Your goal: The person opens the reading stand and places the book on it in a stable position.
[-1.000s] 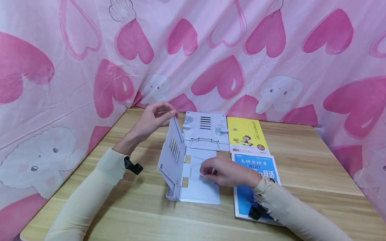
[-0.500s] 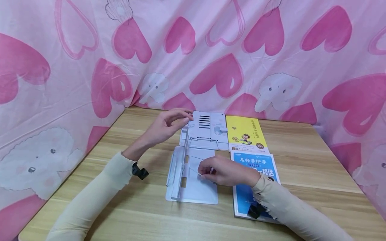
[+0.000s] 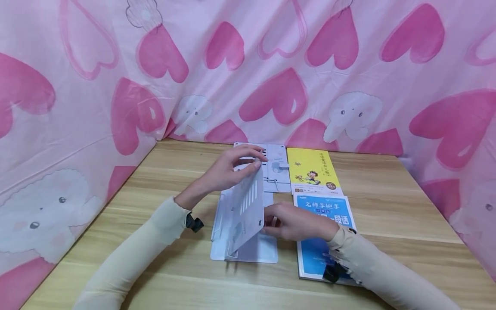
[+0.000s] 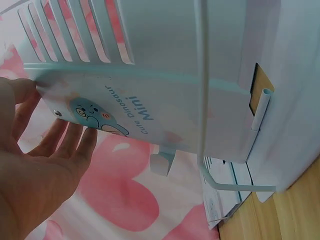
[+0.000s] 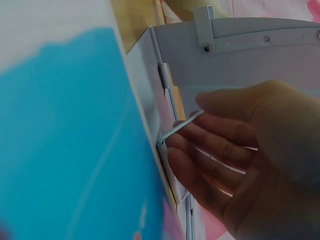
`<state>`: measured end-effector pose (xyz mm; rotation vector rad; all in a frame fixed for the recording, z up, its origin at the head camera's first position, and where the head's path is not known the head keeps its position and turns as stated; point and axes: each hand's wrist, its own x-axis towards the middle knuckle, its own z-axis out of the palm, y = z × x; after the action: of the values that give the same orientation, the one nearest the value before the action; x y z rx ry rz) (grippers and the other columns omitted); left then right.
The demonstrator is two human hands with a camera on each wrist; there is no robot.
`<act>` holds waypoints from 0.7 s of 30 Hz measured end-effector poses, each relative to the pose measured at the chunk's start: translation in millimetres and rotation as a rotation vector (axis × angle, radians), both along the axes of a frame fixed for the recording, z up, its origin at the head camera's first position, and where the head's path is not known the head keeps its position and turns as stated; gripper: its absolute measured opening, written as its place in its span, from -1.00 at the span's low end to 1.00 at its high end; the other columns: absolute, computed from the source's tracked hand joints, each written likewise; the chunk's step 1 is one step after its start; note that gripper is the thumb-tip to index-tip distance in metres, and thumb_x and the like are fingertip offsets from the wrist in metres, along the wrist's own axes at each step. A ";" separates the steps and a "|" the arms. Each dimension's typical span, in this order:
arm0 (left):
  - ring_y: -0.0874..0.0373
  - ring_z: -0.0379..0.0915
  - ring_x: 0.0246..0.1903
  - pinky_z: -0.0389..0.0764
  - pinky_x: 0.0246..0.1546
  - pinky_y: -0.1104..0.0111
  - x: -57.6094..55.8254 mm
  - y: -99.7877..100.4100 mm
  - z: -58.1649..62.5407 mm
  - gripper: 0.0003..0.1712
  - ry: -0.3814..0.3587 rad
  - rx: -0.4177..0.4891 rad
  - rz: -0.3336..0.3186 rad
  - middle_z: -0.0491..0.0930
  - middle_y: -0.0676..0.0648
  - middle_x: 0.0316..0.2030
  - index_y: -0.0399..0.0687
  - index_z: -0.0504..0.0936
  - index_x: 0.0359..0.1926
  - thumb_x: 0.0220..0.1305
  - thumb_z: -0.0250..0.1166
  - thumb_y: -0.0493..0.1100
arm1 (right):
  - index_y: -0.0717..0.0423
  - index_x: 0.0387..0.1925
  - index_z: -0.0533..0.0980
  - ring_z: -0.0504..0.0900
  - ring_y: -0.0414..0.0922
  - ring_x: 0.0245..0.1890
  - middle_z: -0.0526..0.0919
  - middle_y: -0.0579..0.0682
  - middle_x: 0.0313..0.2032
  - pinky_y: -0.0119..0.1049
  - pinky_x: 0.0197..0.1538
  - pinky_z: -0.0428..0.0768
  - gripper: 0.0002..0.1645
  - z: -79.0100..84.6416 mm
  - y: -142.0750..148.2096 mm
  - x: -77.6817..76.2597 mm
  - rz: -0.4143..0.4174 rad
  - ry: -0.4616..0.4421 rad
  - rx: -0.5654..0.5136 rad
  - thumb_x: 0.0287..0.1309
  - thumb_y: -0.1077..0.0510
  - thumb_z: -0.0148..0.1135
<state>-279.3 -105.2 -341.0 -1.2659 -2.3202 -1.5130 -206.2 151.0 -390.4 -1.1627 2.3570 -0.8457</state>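
A white metal book stand has its slotted panel [image 3: 245, 211] raised steeply above its flat base plate [image 3: 258, 253] on the table. My left hand [image 3: 232, 170] pinches the panel's top edge between thumb and fingers. In the left wrist view, the panel shows a small blue dinosaur print [image 4: 92, 112] and a wire bar [image 4: 201, 95] crosses in front. My right hand [image 3: 300, 223] is low, on the right of the panel. It pinches a thin wire prop [image 5: 181, 129] hinged at the base, seen in the right wrist view; the panel partly hides these fingertips in the head view.
A second white book stand [image 3: 282, 183] lies flat at the back, partly behind my left hand. To its right is a yellow book [image 3: 310, 168]. A blue book [image 3: 314, 256] lies under my right forearm. Pink heart-patterned cloth [image 3: 217, 107] hangs behind the wooden table [image 3: 186, 275].
My left hand has swung the slotted panel from leaning left, through upright, over to the right above the base plate. My right hand has stayed nearly in place, keeping the wire prop.
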 end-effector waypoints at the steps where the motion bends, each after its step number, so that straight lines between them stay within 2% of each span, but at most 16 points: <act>1: 0.17 0.41 0.47 0.63 0.42 0.01 -0.3 1.7 -0.4 -0.73 0.001 -0.010 0.000 0.59 0.08 0.38 0.18 0.76 0.20 0.58 0.32 -0.11 | -0.30 0.26 0.65 0.75 -0.32 -0.15 0.79 -0.33 0.00 -0.37 0.02 0.77 -0.64 0.1 2.6 1.3 0.001 -0.020 -0.005 0.50 0.00 0.37; 5: 0.17 0.44 0.44 0.62 0.43 0.04 -1.6 3.8 -1.3 -0.65 -0.022 -0.026 -0.001 0.57 0.04 0.41 0.20 0.71 0.29 0.58 0.32 -0.11 | -0.31 0.22 0.64 0.76 -0.29 -0.07 0.79 -0.24 0.03 -0.33 0.09 0.78 -0.70 1.0 12.4 6.1 0.014 -0.075 -0.038 0.53 -0.06 0.33; 8: 0.11 0.52 0.40 0.60 0.45 0.03 -3.5 0.5 -3.0 -0.52 -0.051 -0.038 -0.008 0.57 0.05 0.41 0.23 0.59 0.42 0.56 0.34 -0.08 | -0.29 0.19 0.65 0.77 -0.29 -0.04 0.80 -0.18 0.05 -0.31 0.09 0.79 -0.72 4.7 15.5 8.4 0.004 -0.063 -0.088 0.53 -0.02 0.34; 11: 0.06 0.61 0.34 0.61 0.43 0.02 -7.2 -5.4 -8.0 -0.44 -0.084 -0.062 0.002 0.59 0.06 0.39 0.23 0.51 0.49 0.55 0.36 -0.06 | -0.29 0.15 0.67 0.77 -0.31 -0.09 0.81 -0.24 -0.01 -0.31 0.03 0.81 -0.73 11.4 11.7 11.6 0.000 0.031 -0.150 0.48 -0.02 0.40; 14: 0.05 0.65 0.28 0.66 0.39 0.02 -12.7 -12.1 -15.6 -0.49 -0.115 -0.107 0.023 0.66 0.02 0.32 0.14 0.55 0.44 0.55 0.36 -0.06 | -0.24 0.13 0.70 0.77 -0.33 -0.19 0.83 -0.32 -0.06 -0.34 -0.11 0.81 -0.66 17.5 1.7 18.2 0.029 0.177 -0.213 0.39 -0.12 0.48; 18: 0.07 0.67 0.25 0.66 0.38 0.06 -20.6 -19.9 -25.4 -0.56 -0.130 -0.164 0.045 0.71 0.00 0.24 0.11 0.64 0.38 0.56 0.36 -0.06 | -0.06 0.08 0.74 0.76 -0.38 -0.30 0.87 -0.26 -0.12 -0.47 -0.29 0.75 -0.57 22.5 -16.1 29.8 0.085 0.339 -0.313 0.28 -0.14 0.58; 21: 0.08 0.66 0.28 0.63 0.41 0.04 -24.3 -23.1 -29.8 -0.55 -0.116 -0.189 0.055 0.70 0.03 0.27 0.17 0.65 0.39 0.56 0.36 -0.02 | 0.00 -0.02 0.77 0.72 -0.48 -0.35 0.88 -0.23 -0.23 -0.59 -0.35 0.68 -0.61 23.1 -26.7 35.5 0.081 0.414 -0.360 0.24 -0.10 0.61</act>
<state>-303.6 -128.3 -370.8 -1.1705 -2.6031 -1.4145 -170.7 124.2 -367.3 -1.7098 2.5166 -1.1247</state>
